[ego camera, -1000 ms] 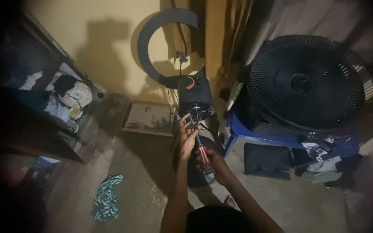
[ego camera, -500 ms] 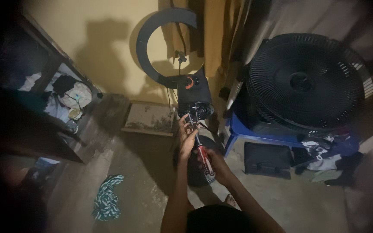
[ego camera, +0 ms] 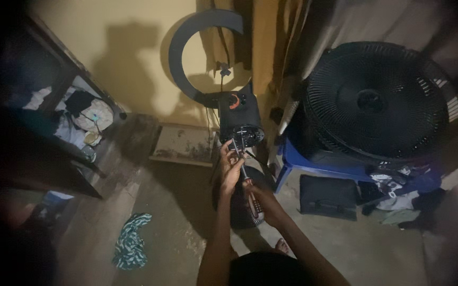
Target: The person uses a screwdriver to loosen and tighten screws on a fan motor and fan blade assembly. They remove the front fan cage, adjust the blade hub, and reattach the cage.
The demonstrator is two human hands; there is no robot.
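Slim metal screwdriver [ego camera: 246, 180] in both hands, at round black motor [ego camera: 246, 135].

My left hand [ego camera: 231, 168] and right hand [ego camera: 263, 201] are showing bare, with no gloves, rings or watch. Both forearms are showing uncovered, no sleeves reaching them. Near me, a bare toe [ego camera: 283, 246] is peeking out.
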